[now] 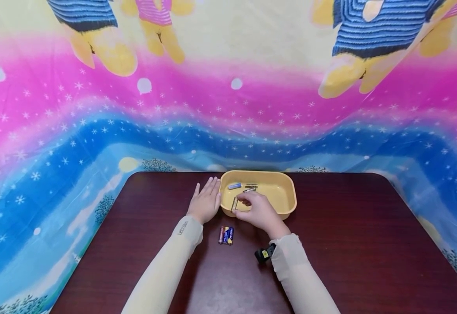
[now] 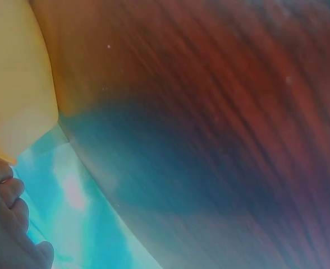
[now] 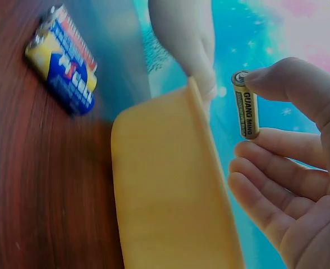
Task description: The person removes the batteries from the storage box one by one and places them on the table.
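Observation:
Between thumb and index finger, my right hand [image 1: 260, 212] pinches a gold AA-size battery [image 3: 246, 109] by its two ends, over the left part of a yellow plastic bin [image 1: 294, 196]. The other fingers of that hand are loosely bent. My left hand [image 1: 206, 203] lies with extended fingers along the bin's left side, its fingertips near the rim. Inside the bin are a blue battery [image 1: 234, 186] and gold-coloured batteries [image 1: 251, 186], partly hidden by the right hand. Nearer on the table lie blue-and-yellow and red batteries [image 1: 226, 235], side by side.
The dark reddish wooden table [image 1: 350, 244] has rounded far corners, and the bin stands at its far edge. A printed cloth [image 1: 197, 100] with bears and snowflakes hangs behind and around it. A black strap [image 1: 265, 254] is on the right wrist.

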### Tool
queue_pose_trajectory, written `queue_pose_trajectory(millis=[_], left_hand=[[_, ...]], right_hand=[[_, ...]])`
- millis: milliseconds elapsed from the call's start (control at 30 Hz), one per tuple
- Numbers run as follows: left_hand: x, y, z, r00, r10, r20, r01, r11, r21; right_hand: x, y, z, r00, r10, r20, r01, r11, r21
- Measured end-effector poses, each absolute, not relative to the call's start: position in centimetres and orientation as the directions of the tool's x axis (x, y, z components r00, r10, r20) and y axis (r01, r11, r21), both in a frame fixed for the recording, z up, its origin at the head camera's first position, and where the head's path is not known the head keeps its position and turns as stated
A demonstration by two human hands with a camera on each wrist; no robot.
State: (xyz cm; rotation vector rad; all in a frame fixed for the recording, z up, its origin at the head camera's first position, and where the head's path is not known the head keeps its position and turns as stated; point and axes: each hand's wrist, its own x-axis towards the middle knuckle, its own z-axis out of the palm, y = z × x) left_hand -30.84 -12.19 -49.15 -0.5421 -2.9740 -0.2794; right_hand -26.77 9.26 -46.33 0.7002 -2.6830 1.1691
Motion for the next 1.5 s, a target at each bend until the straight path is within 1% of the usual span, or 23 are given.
queue_pose_trajectory(millis=[267, 533, 800, 1167, 1500], left_hand=[[-30.9, -12.3, -49.4, -0.93, 0.34, 0.141, 0.36, 0.919, 0.162], [-30.9, -12.3, -49.4, -0.928, 0.343, 0.144, 0.364, 0.918, 0.158], [-30.9, -12.3, -49.5, -0.929, 0.342, 0.141, 0.361, 0.921, 0.146], [-31.1, -12.4, -49.7, -0.925, 0.343, 0.165, 0.368, 0.917, 0.156], [-30.9, -12.3, -49.7, -0.922, 0.349, 0.165, 0.375, 0.913, 0.161]], right_hand=[[-25.3, 9.2, -46.4, -0.856, -0.377, 0.354, -0.516, 0.578, -0.633], [-24.0, 9.7, -46.2, -0.855, -0.397, 0.333, -0.512, 0.544, -0.665], [-23.2, 9.9, -46.9, -0.83, -0.445, 0.336, -0.54, 0.493, -0.682], [-22.5, 10.0, -47.8, -0.836, -0.463, 0.296, -0.525, 0.514, -0.678], [-22.5, 10.2, -48.9, -0.845, -0.485, 0.226, -0.48, 0.502, -0.72]])
